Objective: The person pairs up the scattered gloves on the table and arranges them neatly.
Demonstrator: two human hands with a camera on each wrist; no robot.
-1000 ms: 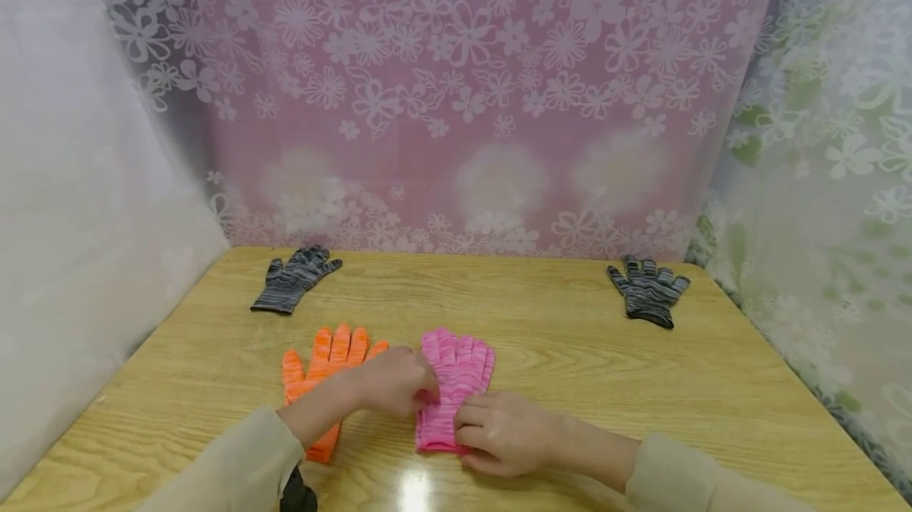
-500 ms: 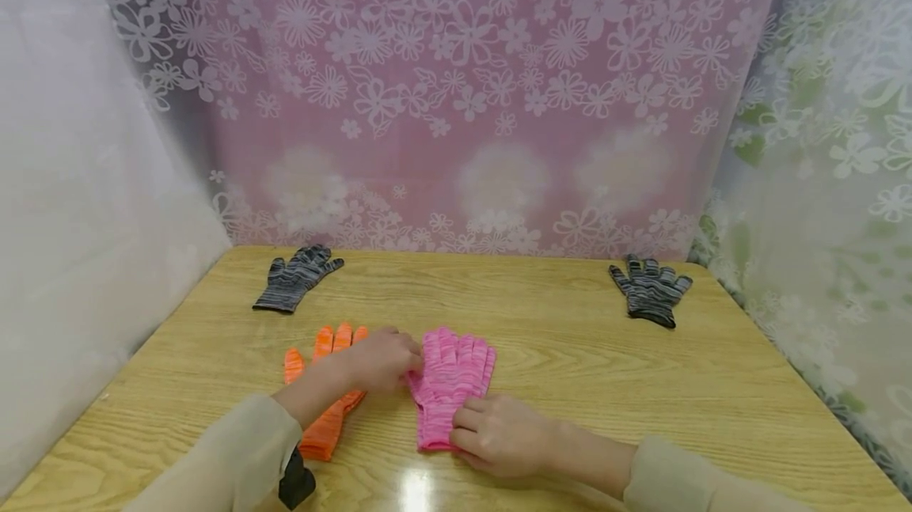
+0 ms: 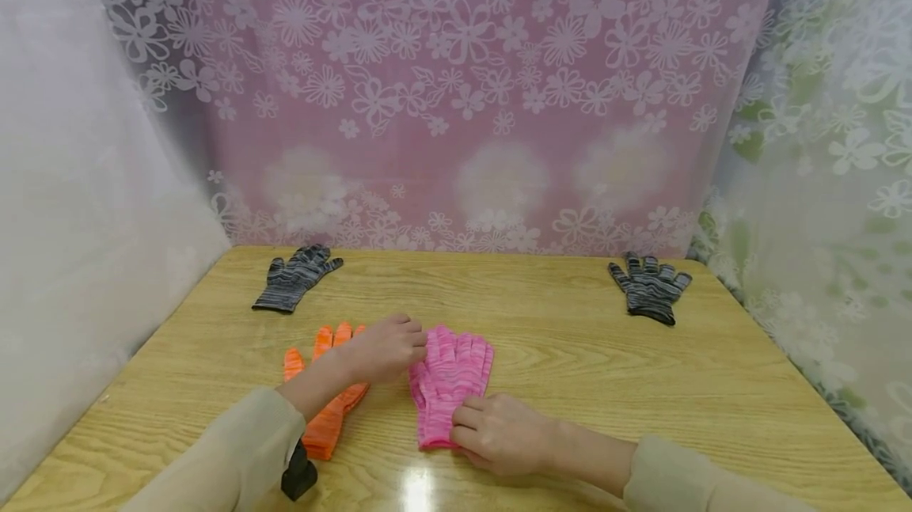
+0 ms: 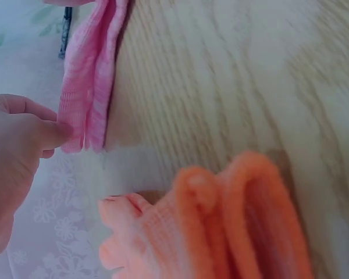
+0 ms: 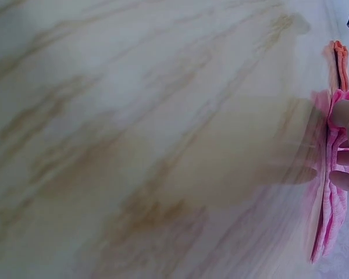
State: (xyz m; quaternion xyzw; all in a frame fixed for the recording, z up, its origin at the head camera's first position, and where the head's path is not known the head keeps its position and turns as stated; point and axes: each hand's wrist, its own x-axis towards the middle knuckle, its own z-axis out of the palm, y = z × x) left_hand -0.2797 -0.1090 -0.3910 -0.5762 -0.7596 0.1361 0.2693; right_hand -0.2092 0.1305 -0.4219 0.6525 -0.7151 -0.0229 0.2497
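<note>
From my end: wood-grain counter (image 3: 541,306), yellowish, far corners rounded, a bright glare spot by the near edge. Pink floral curtain (image 3: 463,100) behind the far edge, pale blurry patches low on it. White sheet (image 3: 93,203) along the left edge, floral sheet (image 3: 841,180) with green leaves along the right.

Pink gloves (image 3: 454,385), layered, sit mid-counter toward the near edge, fingers to the far edge. I have both hands on them: left hand (image 3: 388,350) pinching the left side up by the fingers, thumb against fingertips; right hand (image 3: 506,433) pinching near the cuff, lower right.

Orange gloves (image 3: 325,429) lie just left, partly under my left forearm; left wrist view shows two cuff openings. One grey glove (image 3: 294,282) near the far-left corner, another grey glove (image 3: 651,289) near the far-right. Black object (image 3: 298,476) at the left sleeve, can't tell what.
</note>
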